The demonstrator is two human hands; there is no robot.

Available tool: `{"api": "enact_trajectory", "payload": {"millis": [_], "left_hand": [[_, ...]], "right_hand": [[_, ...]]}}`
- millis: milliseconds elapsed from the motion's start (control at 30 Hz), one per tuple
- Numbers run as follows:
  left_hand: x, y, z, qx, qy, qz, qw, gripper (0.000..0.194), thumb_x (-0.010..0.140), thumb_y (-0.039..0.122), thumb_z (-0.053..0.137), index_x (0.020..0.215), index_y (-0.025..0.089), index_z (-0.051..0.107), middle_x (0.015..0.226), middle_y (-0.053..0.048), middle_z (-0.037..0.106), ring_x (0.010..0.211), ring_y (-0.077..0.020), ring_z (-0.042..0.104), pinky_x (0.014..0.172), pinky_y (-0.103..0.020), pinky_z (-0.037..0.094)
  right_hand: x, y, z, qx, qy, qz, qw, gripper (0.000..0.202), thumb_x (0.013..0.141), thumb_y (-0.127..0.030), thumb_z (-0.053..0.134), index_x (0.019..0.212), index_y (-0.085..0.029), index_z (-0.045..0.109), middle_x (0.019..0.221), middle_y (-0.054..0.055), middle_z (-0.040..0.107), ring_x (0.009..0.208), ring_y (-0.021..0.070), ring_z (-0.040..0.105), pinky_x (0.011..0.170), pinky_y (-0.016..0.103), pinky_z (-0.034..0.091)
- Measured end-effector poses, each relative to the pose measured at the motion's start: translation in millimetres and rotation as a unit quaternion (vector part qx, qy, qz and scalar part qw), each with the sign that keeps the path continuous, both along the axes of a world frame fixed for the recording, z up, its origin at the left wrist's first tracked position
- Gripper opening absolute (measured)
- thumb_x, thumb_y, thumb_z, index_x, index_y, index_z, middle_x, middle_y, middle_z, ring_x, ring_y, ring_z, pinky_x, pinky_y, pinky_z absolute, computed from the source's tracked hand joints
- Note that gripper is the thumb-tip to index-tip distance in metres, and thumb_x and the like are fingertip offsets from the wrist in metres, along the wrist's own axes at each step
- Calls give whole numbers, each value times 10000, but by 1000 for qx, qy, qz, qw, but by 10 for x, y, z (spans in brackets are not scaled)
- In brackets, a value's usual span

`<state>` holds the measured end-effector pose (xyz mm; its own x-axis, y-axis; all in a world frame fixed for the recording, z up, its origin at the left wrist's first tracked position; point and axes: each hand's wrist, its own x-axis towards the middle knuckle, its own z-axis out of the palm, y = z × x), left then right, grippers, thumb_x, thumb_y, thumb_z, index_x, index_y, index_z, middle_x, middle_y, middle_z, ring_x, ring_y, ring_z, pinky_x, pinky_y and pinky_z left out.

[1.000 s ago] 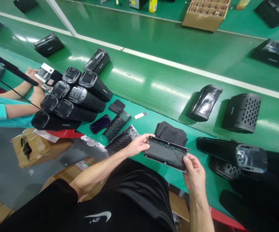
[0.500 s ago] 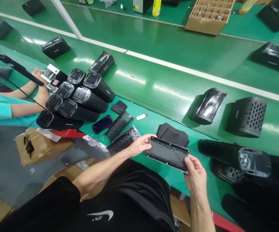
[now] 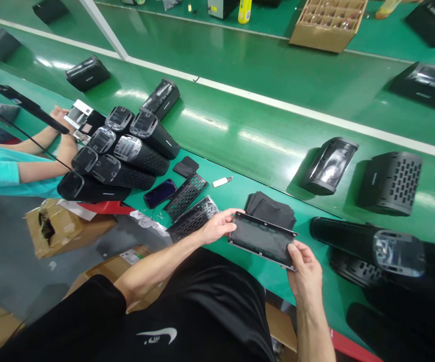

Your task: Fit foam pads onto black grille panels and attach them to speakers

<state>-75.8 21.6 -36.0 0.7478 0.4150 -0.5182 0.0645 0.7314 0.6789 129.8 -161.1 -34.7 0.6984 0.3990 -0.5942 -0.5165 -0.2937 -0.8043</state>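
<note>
Between my two hands is a black rectangular panel (image 3: 263, 240), its hollow inner side facing up, with small tabs along its long edges. My left hand (image 3: 219, 226) pinches the panel's left end, thumb on top. At the opposite end my right hand (image 3: 305, 259) grips the lower right corner, thumb on the inner face. Just behind the panel lies a fanned stack of black cloth-like sheets (image 3: 270, 208). Left of my left hand are a slotted black panel (image 3: 193, 218) partly in clear wrap and another slotted panel (image 3: 186, 195).
A phone (image 3: 160, 194), a white-handled cutter (image 3: 222, 181) and a small black sheet pile (image 3: 186, 166) lie on the green bench. Grouped black speaker-like housings (image 3: 142, 153) stand left, beside a co-worker's arms (image 3: 47, 163). More housings (image 3: 330, 166) sit on the green belt. A dark housing (image 3: 368, 244) lies right.
The two housings on the belt at right have shifted slightly rightward. My hands and the panel stay almost still.
</note>
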Motion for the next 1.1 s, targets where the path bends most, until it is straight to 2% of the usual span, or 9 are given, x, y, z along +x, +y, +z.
{"api": "enact_trajectory", "payload": {"millis": [100,267,367,567,667,767,900,1000,1100], "left_hand": [[-7,-2,-7,1,0,1,1000,660,788,268,774,1416,207,582,971,-36,697,662,-103,611,601,-198,485],[-22,-7,-32,-12,-4,2,1000,682,761,263,769,1415,214,583,1002,-46,694,716,-132,642,622,-218,499],[-23,-3,-29,6,-8,4,1000,693,744,234,765,1413,199,586,994,-45,691,738,-132,630,633,-213,480],[-31,-4,63,49,-22,7,999,654,758,234,782,1386,171,610,1046,-66,691,898,-167,638,777,-254,501],[-78,-15,97,28,-41,14,999,606,802,349,795,1363,183,638,1076,-83,689,891,-175,650,734,-247,513],[-114,19,85,-53,-83,16,995,671,856,592,728,1395,214,604,1077,-89,701,825,-183,677,643,-241,521],[11,150,-8,-183,-114,-90,972,788,887,847,484,1331,211,621,983,-83,741,748,-194,708,629,-266,535],[232,250,-48,-255,-109,-197,940,811,887,861,457,1217,156,683,969,-104,762,745,-207,715,652,-294,549],[408,320,-21,-317,-156,-272,895,879,895,853,418,1300,110,653,1144,-174,750,818,-280,738,665,-381,572]], "right_hand": [[-1,5,20,4,7,0,1000,474,608,-515,941,905,-225,711,878,20,767,705,182,691,644,300,563],[8,-2,85,3,46,-10,999,479,651,-560,926,933,-219,742,767,-9,721,602,136,625,553,244,503],[15,5,104,-3,53,-18,998,518,600,-544,958,948,-219,754,768,-6,719,595,128,611,556,237,501],[-14,11,122,-4,15,-9,1000,508,619,-551,939,955,-235,726,827,9,737,632,156,631,597,279,516],[-25,-15,167,6,-6,-19,1000,471,662,-542,919,964,-237,725,812,-3,715,621,142,609,600,269,502],[24,-15,230,15,-14,-26,999,450,647,-531,931,929,-242,732,832,-2,712,632,139,606,605,262,496],[156,147,317,29,-5,35,999,434,637,-528,936,909,-246,749,844,11,720,624,146,601,574,260,477],[215,422,378,46,24,140,989,436,649,-547,930,898,-235,756,775,14,705,591,147,577,546,261,452],[327,802,378,56,47,265,961,480,665,-592,909,921,-216,755,717,11,676,556,143,542,529,269,437]]}}
